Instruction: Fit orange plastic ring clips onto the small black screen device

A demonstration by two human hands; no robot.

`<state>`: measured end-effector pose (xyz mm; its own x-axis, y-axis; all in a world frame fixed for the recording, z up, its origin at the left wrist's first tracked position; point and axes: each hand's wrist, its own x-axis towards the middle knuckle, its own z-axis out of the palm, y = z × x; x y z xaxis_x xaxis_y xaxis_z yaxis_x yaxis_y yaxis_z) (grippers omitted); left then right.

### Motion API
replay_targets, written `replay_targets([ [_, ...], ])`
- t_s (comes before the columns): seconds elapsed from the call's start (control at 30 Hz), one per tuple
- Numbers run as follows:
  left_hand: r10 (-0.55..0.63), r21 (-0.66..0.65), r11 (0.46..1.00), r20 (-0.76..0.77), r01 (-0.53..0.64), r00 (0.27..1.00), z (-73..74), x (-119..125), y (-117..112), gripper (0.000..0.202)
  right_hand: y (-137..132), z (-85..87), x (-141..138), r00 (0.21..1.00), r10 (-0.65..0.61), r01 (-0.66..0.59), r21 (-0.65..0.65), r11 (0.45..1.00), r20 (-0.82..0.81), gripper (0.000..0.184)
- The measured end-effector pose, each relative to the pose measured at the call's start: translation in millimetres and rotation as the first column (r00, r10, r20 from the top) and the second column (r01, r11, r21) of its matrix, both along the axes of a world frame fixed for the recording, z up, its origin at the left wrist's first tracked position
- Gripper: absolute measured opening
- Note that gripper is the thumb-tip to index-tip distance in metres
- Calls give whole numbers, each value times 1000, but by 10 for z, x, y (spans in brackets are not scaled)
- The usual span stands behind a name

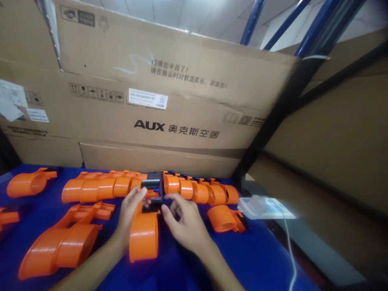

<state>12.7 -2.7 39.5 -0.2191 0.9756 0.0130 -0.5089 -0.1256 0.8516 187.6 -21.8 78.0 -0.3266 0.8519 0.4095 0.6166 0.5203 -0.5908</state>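
My left hand point(130, 214) grips an orange tape dispenser point(144, 238) by its upper part, with the round ring hanging toward me. A black piece with a pale toothed strip point(150, 183) shows at the dispenser's top. Just to the right, my right hand point(184, 222) has its thumb and forefinger apart and its other fingers curled, close to the dispenser's dark end. Whether its fingertips touch the dispenser I cannot tell. Behind the dispenser's top is a dark rectangular block point(157, 176), partly hidden.
Similar orange dispensers line the back, some left point(89, 189) and some right point(200, 193) of my hands. Others lie at front left point(60, 242) and right point(222, 218) on the blue surface point(254, 250). Cardboard point(182, 105) stands behind; a white case with a cable point(263, 207) lies right.
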Motion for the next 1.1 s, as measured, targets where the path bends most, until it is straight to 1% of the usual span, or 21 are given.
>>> replay_targets([
  [0.07, -31, 30, 999, -37, 32, 999, -18, 20, -17, 33, 29, -39, -5, 997, -11, 18, 77, 997, -81, 39],
  [0.13, -77, 52, 995, -66, 80, 995, -28, 50, -42, 31, 59, -89, -11, 994, -18, 34, 150, 988, -110, 48],
  [0.27, -155, 90, 982, -139, 169, 978, -9, 108, -93, 31, 97, -171, -25, 991, -36, 71, 286, 956, -127, 45],
  [0.37, -182, 76, 977, -177, 198, 967, 24, 119, -106, 29, 100, -203, -39, 995, -29, 63, 370, 927, -96, 40],
  [0.47, -194, 55, 976, -229, 211, 954, 47, 106, -97, 30, 97, -228, -51, 997, -30, 57, 422, 905, -71, 36],
  [0.6, -211, 25, 974, -262, 225, 942, 64, 86, -87, 32, 105, -254, -53, 999, -17, 34, 465, 885, -40, 34],
  [0.7, -224, 30, 970, -265, 241, 938, 81, 83, -94, 32, 106, -249, -48, 1000, -4, 13, 480, 877, -20, 32],
  [0.83, -240, 45, 964, -261, 260, 935, 82, 82, -101, 31, 104, -233, -43, 1000, 14, -4, 489, 872, -17, 31],
  [0.93, -237, 40, 966, -259, 255, 936, 66, 77, -85, 31, 120, -237, -36, 1000, 17, -5, 476, 879, -20, 32],
  [1.03, -233, 13, 970, -208, 241, 950, 62, 69, -61, 34, 155, -238, -20, 999, 33, -29, 460, 887, 0, 36],
  [1.1, -219, -11, 976, -156, 220, 963, 71, 67, -53, 36, 178, -231, -5, 997, 59, -71, 460, 885, 41, 40],
])
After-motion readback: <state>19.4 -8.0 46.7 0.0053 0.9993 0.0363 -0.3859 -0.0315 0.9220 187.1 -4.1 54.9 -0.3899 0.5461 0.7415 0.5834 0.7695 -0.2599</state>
